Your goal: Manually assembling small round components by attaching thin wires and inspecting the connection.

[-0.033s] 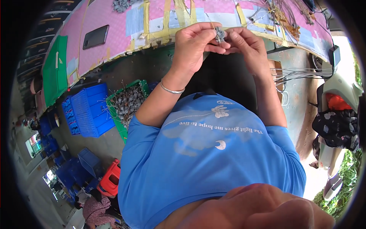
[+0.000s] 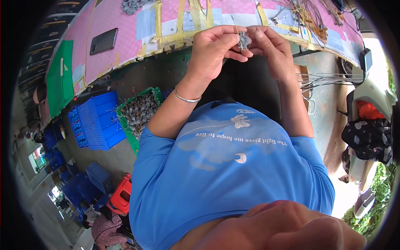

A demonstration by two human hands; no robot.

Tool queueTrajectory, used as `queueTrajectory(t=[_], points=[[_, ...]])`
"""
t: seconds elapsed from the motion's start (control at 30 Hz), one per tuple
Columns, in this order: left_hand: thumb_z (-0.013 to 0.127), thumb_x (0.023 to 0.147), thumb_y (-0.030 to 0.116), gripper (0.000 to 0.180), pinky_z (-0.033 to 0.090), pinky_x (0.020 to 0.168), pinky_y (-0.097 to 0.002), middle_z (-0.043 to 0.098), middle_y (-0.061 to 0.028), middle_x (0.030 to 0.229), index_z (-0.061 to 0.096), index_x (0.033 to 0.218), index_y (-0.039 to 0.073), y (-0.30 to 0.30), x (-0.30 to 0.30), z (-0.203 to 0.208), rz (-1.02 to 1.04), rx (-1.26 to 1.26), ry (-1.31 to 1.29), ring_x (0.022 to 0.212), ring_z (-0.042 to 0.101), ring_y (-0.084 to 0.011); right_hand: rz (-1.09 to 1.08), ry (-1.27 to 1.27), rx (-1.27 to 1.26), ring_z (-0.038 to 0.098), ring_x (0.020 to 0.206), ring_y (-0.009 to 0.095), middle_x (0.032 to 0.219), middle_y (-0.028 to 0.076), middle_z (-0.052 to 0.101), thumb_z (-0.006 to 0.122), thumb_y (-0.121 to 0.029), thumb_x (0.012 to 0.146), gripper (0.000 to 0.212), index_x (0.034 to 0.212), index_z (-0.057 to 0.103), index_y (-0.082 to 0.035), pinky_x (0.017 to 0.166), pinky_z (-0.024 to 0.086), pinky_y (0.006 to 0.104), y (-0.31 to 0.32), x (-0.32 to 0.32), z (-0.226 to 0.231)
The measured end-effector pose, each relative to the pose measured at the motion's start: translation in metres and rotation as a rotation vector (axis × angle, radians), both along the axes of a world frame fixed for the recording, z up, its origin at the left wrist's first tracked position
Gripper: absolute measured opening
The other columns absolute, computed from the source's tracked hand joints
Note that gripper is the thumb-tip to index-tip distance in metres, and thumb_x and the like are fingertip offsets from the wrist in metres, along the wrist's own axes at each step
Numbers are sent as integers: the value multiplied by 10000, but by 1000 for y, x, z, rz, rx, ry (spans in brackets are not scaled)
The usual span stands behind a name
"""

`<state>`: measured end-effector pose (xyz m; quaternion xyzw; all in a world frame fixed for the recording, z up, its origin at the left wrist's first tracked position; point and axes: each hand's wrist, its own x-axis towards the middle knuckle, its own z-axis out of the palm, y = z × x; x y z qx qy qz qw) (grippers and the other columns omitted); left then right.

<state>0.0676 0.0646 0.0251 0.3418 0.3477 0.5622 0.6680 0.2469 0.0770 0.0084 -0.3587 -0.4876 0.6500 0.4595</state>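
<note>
Near the front edge of the worktable (image 2: 171, 43), both of my hands meet around a small round grey part (image 2: 244, 41) with thin pale wires. My left hand (image 2: 212, 48) pinches it from the left between thumb and fingers. On the other side, my right hand (image 2: 271, 46) is closed, its bent fingers against the part's right edge. Fingers cover some of the part, so whether the right hand grips it or only touches it is unclear.
A dark phone (image 2: 103, 41) and a heap of grey pieces (image 2: 134, 6) lie on the table's left; wired pieces (image 2: 310, 18) lie on its right. Below left stand a green basket (image 2: 132, 137) of wired grey parts and blue crates (image 2: 100, 121). A red stool (image 2: 121, 195) stands farther back.
The grey part has turned and shifted slightly right, so more of its round face shows. My right fingers have changed position around it.
</note>
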Motion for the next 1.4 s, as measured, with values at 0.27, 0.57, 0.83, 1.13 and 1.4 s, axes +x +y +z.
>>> queueTrajectory(t=[0.27,0.57,0.83,1.13,1.4], points=[[588,900,43,242,607,553,-304,683,-172,876,637,1075,-116,1,11,8,-212,32,161,649,710,-262,-2,112,235,626,1096,259,1207,192,640,532,-168,1001,247,1095,650,28,963,478,383,20,12,-7],[586,885,38,238,605,546,-303,684,-189,859,646,1056,-117,7,17,5,-229,-3,149,631,707,-266,1,80,125,646,1060,265,1169,187,657,588,-138,964,184,1027,682,6,924,511,383,21,13,7],[561,892,52,229,603,544,-303,689,-244,887,636,1054,-91,4,10,7,-212,52,101,638,707,-273,-90,106,321,635,1095,314,1062,205,688,614,-66,931,124,941,702,21,937,490,402,20,7,14],[591,887,14,229,612,589,-301,682,-223,939,599,1093,-86,-28,-2,10,-126,228,5,686,714,-265,-33,91,113,667,951,220,1039,183,692,600,-70,941,133,944,693,25,841,537,333,1,-14,21],[699,820,-94,404,618,774,-352,677,-145,902,550,1195,-115,-58,-31,24,-41,540,76,834,714,-234,201,168,60,655,917,173,948,91,683,570,-74,966,120,926,664,-11,801,539,304,-14,-44,42]])
